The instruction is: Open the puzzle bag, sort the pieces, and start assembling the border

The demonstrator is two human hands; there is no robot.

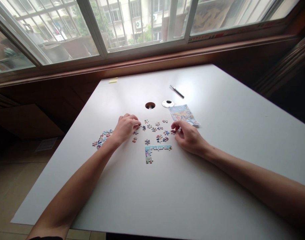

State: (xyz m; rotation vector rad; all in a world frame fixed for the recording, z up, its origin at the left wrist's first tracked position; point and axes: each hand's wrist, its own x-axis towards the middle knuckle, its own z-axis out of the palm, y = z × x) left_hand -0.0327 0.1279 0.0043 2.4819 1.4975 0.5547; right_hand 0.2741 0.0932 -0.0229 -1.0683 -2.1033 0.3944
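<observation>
My left hand (127,126) is over the left side of the scattered puzzle pieces (159,137). Its thumb and forefinger are pinched on a small puzzle piece (139,125). On the right side, my right hand (189,137) rests with curled fingers, thumb and forefinger apart around a reddish puzzle piece (173,132) that seems to lie on the table. Between the hands and nearer to me, a joined puzzle corner (158,147) forms an L, with a light blue top edge and a left edge running down.
A heap of puzzle pieces (102,138) lies left of my left forearm. Beyond my right hand are a colourful picture sheet (184,114), a pen (177,91), a round cover (168,103) and a table hole (150,105). A yellow note (113,80) sits at the white table's (147,200) far edge.
</observation>
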